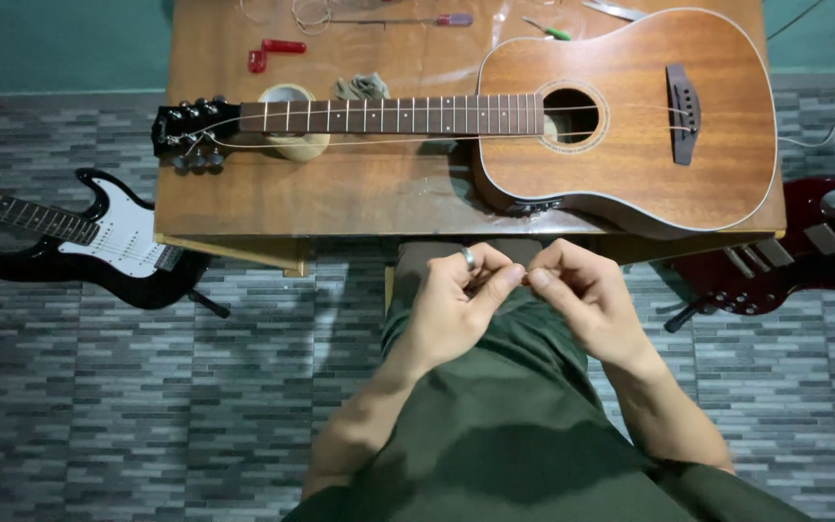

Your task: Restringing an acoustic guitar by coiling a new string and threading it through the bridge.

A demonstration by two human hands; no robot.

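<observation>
Hands pinched together below the table edge

Hands meet at the centre of the view, above the person's green-clad lap. The left hand [456, 300], with a ring [469, 258] on one finger, has its fingers curled and its thumb pressed forward toward the right hand [582, 295]. The right hand's fingertips are closed in a narrow pinch, touching the left thumb tip. What is pinched between them is too small to tell.

At 12 o'clock from the hands, an acoustic guitar [630, 126] lies flat on the wooden table [340, 193], body at 1 o'clock, headstock [190, 130] at 10 o'clock. Its neck rests on a roll of tape [292, 145].

At the far table edge lie a red tool [277, 50] and a screwdriver [408, 19]. A black-and-white electric guitar [99, 242] lies on the tiled floor at 9 o'clock; a dark red electric guitar [785, 256] lies at 3 o'clock.
</observation>
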